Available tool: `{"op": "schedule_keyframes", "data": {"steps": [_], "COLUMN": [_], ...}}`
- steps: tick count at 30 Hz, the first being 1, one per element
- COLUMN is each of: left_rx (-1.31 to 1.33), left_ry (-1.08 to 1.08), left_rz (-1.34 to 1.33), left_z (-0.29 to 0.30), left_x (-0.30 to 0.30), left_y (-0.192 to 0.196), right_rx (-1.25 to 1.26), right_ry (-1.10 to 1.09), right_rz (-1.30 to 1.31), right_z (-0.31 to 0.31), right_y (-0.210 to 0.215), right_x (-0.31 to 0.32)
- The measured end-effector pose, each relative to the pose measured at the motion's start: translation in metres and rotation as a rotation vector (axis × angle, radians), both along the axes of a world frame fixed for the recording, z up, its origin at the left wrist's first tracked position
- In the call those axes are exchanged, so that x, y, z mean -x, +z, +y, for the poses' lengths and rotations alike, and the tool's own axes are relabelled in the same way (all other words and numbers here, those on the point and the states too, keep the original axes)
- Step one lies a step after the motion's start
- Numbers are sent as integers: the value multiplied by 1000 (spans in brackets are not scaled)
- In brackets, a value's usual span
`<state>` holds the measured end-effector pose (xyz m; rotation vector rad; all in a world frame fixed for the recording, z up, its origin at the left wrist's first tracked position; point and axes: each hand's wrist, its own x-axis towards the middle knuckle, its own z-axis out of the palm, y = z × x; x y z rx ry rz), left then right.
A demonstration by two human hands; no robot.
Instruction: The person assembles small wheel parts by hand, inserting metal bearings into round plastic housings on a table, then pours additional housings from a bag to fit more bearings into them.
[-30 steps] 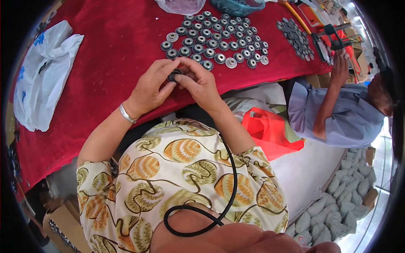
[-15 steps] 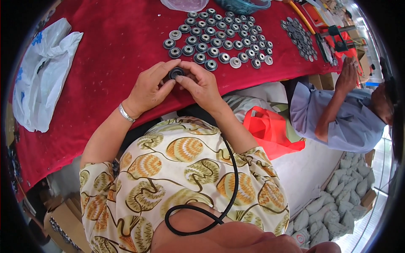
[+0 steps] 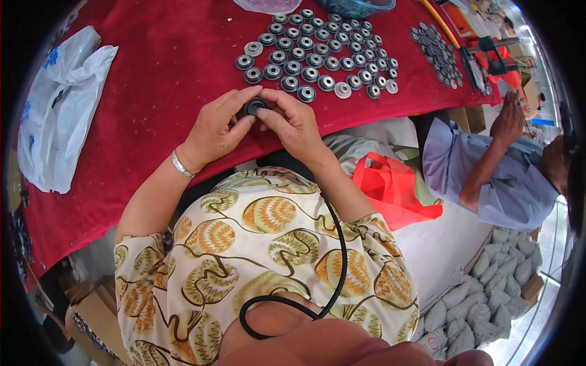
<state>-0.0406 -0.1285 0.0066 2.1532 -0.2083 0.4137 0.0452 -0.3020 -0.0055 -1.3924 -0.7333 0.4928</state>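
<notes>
Between the fingers of both hands is a small round black part [image 3: 253, 106], shaped like a flanged ring or cap. My left hand [image 3: 221, 127] curls round its left side, fingertips meeting at the top and thumb at its lower edge. From the other side my right hand [image 3: 293, 124] grips it, with the thumb pressed on its face. Just beyond my hands, rows of black flanged wheels with metal centres [image 3: 314, 60] lie on the red cloth [image 3: 177, 55]. A few pieces among them look pale silver, such as one pale disc [image 3: 342, 90].
A white plastic bag [image 3: 64, 110] lies at the left. At the back stand a blue bowl [image 3: 360, 8] and a clear bag [image 3: 268, 5]. Flat grey discs [image 3: 436, 55] are heaped at the right, near a clamp-like tool [image 3: 493, 55] and a co-worker [image 3: 494, 165]. A red bag [image 3: 390, 192] sits beside me.
My hands hold the black part in nearly the same pose. The co-worker's raised hand and body have shifted slightly right; the view itself has moved a little.
</notes>
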Motion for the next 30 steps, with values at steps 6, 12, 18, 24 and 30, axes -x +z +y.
{"op": "schedule_keyframes", "data": {"steps": [6,12,18,24,30], "left_rx": [31,25,14,18,20], "left_ry": [13,19,26,17,19], "left_rz": [-101,-88,-91,-91,-76], "left_z": [1,0,0,0,2], "left_x": [-3,-4,-3,-4,-2], "left_y": [-1,-1,0,0,1], "right_rx": [0,-12,-14,-19,-9], "right_ry": [13,24,24,6,6], "right_rz": [4,10,-14,-32,-50], "right_z": [-1,-1,0,-1,0], "right_y": [2,1,0,2,0], "right_x": [-3,-3,-2,-1,-1]}}
